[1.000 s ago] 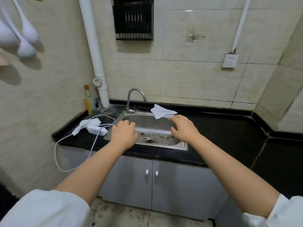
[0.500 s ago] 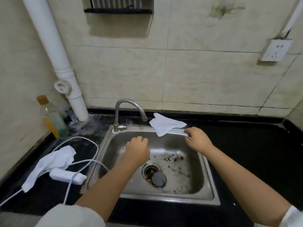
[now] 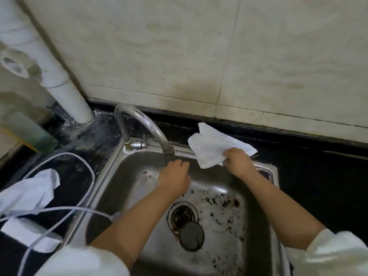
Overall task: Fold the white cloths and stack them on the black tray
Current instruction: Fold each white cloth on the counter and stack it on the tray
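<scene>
A white cloth [image 3: 213,145] lies crumpled over the back rim of the steel sink [image 3: 103,176], right of the tap. My right hand [image 3: 238,161] grips its near right corner. My left hand [image 3: 175,176] hovers over the sink basin below the tap's spout, fingers loosely curled, holding nothing. A second white cloth [image 3: 29,192] lies on the black counter at the far left, partly under a white cable. No black tray is in view.
A curved chrome tap [image 3: 139,124] stands at the sink's back left. The drain and its loose black plug [image 3: 192,236] sit in the dirty basin. A white cable [image 3: 65,212] and power strip, a green bottle [image 3: 27,132] and a white pipe [image 3: 59,76] crowd the left counter.
The camera has come closer and tilted down over the sink. My right hand moved onto the cloth at the sink's back rim and took hold of it. My left hand advanced toward the tap.
</scene>
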